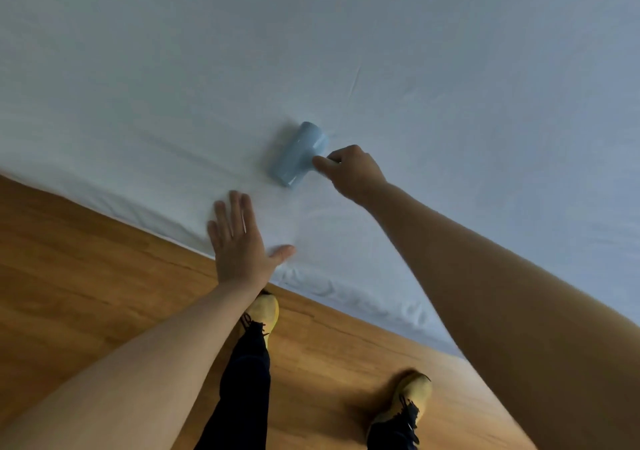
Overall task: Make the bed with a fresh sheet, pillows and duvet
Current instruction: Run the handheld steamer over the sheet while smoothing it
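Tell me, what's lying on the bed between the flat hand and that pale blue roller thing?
Nothing but bare white sheet. In the head view, the left hand lies flat near the bed's edge, and only smooth fabric separates it from the blue roller, whose handle the right hand grips.

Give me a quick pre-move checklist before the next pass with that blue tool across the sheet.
1. Right hand grips the light blue handheld tool's handle: ok.
2. Tool head lies on the white sheet: ok.
3. Left hand flat, fingers spread, on the sheet near the bed edge: ok.
4. Sheet ahead of the tool smooth: not ok, a crease runs beyond it.
5. Sheet edge tucked: cannot tell, it bunches by the wooden floor.
6. Pillows and duvet on the bed: cannot tell, none in view.
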Demonstrator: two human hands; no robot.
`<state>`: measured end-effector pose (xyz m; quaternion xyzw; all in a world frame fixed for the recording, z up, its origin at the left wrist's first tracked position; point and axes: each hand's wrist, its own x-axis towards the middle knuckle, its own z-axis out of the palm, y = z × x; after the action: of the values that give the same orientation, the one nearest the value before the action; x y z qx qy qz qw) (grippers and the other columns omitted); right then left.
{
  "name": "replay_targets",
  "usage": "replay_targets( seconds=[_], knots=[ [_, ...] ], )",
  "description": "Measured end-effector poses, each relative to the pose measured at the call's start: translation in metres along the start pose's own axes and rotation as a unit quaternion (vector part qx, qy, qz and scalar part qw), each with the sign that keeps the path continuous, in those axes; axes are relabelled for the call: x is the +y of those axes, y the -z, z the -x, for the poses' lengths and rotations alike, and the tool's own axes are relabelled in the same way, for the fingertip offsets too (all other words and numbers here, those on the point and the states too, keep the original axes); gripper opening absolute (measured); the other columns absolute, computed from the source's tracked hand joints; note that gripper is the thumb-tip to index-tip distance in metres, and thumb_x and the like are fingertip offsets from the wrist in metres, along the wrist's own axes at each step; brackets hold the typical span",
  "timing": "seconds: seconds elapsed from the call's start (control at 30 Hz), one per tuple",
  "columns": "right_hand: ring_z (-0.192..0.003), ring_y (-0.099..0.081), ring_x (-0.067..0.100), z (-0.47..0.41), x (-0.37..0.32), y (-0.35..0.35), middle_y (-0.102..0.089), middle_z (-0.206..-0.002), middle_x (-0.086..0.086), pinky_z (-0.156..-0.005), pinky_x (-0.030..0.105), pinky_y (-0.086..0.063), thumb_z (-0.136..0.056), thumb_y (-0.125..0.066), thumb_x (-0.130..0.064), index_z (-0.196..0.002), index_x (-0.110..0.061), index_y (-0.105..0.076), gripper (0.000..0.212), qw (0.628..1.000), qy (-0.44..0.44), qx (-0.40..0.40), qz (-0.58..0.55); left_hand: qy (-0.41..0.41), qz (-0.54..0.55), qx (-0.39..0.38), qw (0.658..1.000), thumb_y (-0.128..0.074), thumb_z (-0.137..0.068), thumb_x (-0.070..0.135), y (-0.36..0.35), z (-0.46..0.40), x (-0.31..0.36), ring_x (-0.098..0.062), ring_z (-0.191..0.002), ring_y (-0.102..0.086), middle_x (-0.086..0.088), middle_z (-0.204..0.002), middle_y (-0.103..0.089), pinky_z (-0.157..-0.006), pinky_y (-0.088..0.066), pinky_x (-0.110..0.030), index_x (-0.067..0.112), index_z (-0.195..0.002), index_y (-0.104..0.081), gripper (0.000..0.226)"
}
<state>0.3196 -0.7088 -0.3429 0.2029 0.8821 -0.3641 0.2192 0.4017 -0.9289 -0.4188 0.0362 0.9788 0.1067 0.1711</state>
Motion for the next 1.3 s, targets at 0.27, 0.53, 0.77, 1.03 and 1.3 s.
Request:
replay_targets(
  seconds=[0.27,0.53,0.77,1.03,1.3],
  knots=[
    [-0.042,-0.046,0.011,0.056,0.104,0.057,-0.053,-0.05,0.0,-0.058,0.029,-0.042,-0.091,-0.061,-0.051,-0.069,-0.013,-0.066,0.045,0.997,-0.038,-0.043,0.042,0.014,-0.01,-0.022,1.0,-0.066,-0.072,0.073,0.006,0.002,0.004,-0.035,-0.152,0.01,-0.009,-0.166,0.012,-0.122,-0.002,-0.054,0.01,-0.158,0.006,0.128],
    [-0.045,-0.037,0.012,0.147,0.195,0.09,-0.045,-0.048,0.002,-0.057,0.027,-0.034,-0.091,-0.061,-0.053,-0.055,-0.03,-0.059,0.043,0.992,-0.115,-0.046,-0.032,0.019,-0.055,-0.045,0.997,-0.066,-0.076,0.069,0.019,0.005,0.02,-0.032,-0.152,0.01,-0.005,-0.165,0.017,-0.119,-0.008,-0.058,0.019,-0.158,0.011,0.122],
    [-0.048,-0.032,0.014,0.21,0.247,0.11,-0.039,-0.05,0.001,-0.057,0.029,-0.029,-0.094,-0.062,-0.047,-0.052,-0.039,-0.059,0.043,0.983,-0.167,-0.04,-0.066,-0.15,-0.223,-0.077,0.96,-0.082,-0.07,0.051,0.04,-0.019,0.056,-0.021,-0.151,0.021,0.003,-0.16,0.033,-0.121,-0.006,-0.058,0.03,-0.151,0.029,0.139],
    [-0.042,-0.035,0.009,0.274,0.286,0.106,-0.042,-0.045,-0.007,-0.053,0.03,-0.031,-0.092,-0.065,-0.045,-0.073,-0.028,-0.07,0.026,0.972,-0.231,0.049,-0.013,-0.078,-0.214,-0.147,0.962,-0.084,-0.068,0.051,0.039,-0.032,0.063,-0.027,-0.15,0.021,0.0,-0.159,0.034,-0.119,-0.01,-0.061,0.022,-0.152,0.027,0.142],
    [-0.045,-0.035,0.017,0.199,0.154,0.081,-0.047,-0.053,0.006,-0.04,0.023,-0.027,-0.1,-0.057,-0.034,-0.08,-0.001,-0.062,0.038,0.907,-0.193,0.135,-0.349,-0.09,-0.196,-0.159,0.963,-0.085,-0.066,0.049,0.028,-0.042,0.055,-0.028,-0.149,0.026,0.0,-0.156,0.04,-0.118,-0.004,-0.064,0.02,-0.152,0.028,0.145]
  ],
)
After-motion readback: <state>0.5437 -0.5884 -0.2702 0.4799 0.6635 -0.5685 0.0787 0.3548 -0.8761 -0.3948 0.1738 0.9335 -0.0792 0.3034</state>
